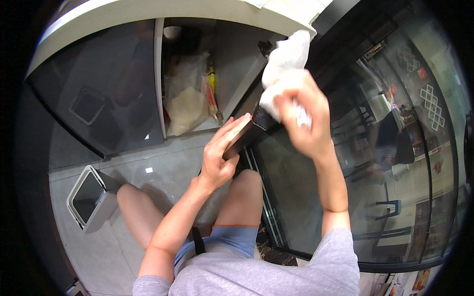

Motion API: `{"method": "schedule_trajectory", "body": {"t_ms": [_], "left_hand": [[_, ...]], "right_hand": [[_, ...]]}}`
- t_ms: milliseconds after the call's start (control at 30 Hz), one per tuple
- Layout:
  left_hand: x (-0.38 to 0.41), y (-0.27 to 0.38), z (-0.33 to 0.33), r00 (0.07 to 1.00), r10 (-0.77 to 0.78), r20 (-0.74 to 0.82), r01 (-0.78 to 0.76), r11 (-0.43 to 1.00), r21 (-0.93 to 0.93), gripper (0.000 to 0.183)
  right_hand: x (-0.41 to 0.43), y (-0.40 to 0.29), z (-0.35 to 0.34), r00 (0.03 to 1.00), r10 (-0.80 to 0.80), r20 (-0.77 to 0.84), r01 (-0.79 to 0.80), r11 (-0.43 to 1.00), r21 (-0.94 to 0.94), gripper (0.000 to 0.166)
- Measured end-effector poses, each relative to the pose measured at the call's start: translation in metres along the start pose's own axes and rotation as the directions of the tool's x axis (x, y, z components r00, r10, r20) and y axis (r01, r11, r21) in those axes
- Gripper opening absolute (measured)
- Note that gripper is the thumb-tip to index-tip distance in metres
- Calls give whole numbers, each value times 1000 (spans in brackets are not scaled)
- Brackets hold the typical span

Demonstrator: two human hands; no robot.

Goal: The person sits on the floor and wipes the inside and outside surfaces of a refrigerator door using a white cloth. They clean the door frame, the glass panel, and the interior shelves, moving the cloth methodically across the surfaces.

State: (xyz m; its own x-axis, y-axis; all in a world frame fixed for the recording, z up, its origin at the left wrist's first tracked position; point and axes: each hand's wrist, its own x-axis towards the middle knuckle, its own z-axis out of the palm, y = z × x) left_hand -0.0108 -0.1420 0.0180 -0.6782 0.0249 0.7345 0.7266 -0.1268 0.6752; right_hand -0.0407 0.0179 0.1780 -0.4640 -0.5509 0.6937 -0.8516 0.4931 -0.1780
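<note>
My right hand [305,111] is closed around a crumpled white cloth or wipe [287,59], which touches the dark edge of an opened cabinet door [242,140]. Part of the cloth sticks up above my fist, close to the countertop corner. My left hand [220,155] grips that door by its near edge, the fingers along one face and the thumb on the other side. Behind the door, the cabinet holds a clear plastic bag with pale contents [188,107]. Beside the bag stand narrow packets in yellow and red [212,85].
A pale countertop [207,11] runs above dark glossy cabinet doors [122,85]. A grey and white bin [89,199] stands on the tiled floor at the left, near my knee. Large black-framed glass panels [314,207] rise close on the right, reflecting the room.
</note>
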Motion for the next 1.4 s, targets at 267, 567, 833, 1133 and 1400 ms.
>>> {"method": "schedule_trajectory", "body": {"t_ms": [267, 567, 833, 1133, 1400], "left_hand": [[-1, 1, 3, 1000, -13, -9, 13, 1000, -6, 78], [-3, -4, 5, 1000, 16, -15, -16, 1000, -6, 77], [-4, -2, 5, 1000, -26, 4, 26, 1000, -4, 78], [0, 2, 1, 999, -53, 2, 53, 999, 4, 78], [-1, 0, 1, 1000, -29, -6, 29, 1000, 2, 78]], "right_hand": [[11, -2, -1, 979, 201, -48, -201, 980, 0, 7], [15, 4, -1, 943, 321, -86, -321, 947, 10, 9], [-1, -12, 6, 993, -84, -83, 86, 996, 18, 17], [-12, 5, 11, 976, -85, -202, 76, 996, -49, 5], [-12, 17, 11, 954, 144, -262, -177, 978, -106, 5]]}}
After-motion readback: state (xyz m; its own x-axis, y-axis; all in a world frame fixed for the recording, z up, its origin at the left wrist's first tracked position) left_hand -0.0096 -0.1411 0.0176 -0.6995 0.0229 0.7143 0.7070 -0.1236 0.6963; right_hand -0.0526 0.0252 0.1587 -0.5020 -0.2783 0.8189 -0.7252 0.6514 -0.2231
